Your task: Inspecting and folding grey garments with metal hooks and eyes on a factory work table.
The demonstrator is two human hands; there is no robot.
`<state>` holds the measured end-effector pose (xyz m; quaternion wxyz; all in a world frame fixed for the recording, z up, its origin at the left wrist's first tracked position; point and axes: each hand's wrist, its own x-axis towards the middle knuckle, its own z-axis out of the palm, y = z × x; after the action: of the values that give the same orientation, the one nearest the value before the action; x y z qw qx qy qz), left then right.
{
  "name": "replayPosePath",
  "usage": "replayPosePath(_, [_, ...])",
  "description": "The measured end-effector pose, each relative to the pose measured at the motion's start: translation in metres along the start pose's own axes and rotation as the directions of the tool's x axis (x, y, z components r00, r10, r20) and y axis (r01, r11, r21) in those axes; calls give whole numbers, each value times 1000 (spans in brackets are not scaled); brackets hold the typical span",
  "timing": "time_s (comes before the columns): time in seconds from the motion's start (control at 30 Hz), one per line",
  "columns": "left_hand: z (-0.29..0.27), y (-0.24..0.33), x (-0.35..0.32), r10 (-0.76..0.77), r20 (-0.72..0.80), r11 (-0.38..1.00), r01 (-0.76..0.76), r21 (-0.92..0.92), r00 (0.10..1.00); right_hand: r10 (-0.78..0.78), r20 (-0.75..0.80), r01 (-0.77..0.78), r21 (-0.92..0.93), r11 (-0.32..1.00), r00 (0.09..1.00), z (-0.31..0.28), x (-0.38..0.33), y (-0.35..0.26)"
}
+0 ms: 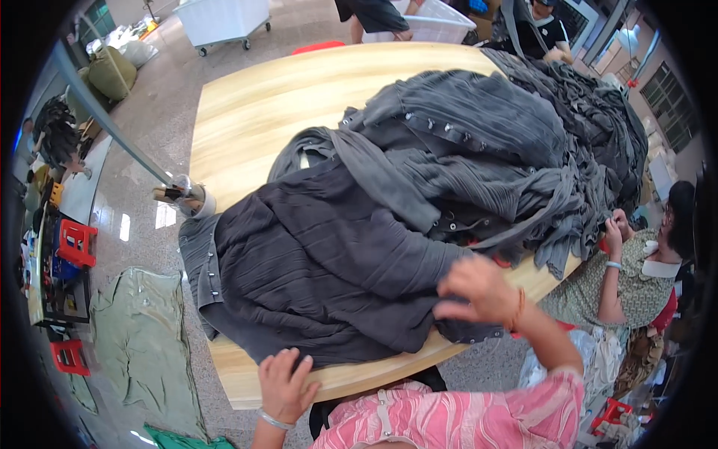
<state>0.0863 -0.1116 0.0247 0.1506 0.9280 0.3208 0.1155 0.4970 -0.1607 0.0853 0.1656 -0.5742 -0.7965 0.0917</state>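
Nearest: wearer's pink patterned top (464,419) at the desk's near edge. Left hand (284,385), pale bracelet (277,421) on the wrist, fingers spread, fingertips at the near edge of the dark grey shirt (314,277); grip released, contact unclear. Right hand (479,288), orange band (517,308) on the wrist, motion-blurred over the shirt's right part; thumb apart from fingers, grip released; can't tell if it touches cloth.

Shirt lies rumpled across the near left part of the wooden desk (258,112), its left end hanging over the edge, a row of metallic fasteners (212,277) on the strip there. Just behind and right, partly overlapping: heap of dark grey garments (486,127), fasteners showing, running back to the far right corner.

Desk's left edge: white container (200,203) with tools, by a metal pole (105,105). Floor, left: pale green cloth (146,329) spread out; beyond it, a red stool (77,243). Right side: co-worker in a green patterned top (636,273), hands raised together near the heap.

Far: person in black (550,34) by the heap's far end, white bin (430,22), white wheeled cart (224,19).
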Motion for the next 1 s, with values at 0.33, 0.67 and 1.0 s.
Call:
replayPosePath(0.33, [0,-20,18,28,-146,990,-48,-134,989,236,-26,-236,14,972,971,54,-96,-24])
replayPosePath(0.67, [-120,-68,28,-278,309,488,411,-770,909,149,461,-438,622,649,875,-91,-3,-23])
replayPosePath(1.0, [-54,-48,47,-49,-269,998,37,-50,962,162,65,-156,-98,983,985,-23,23,9])
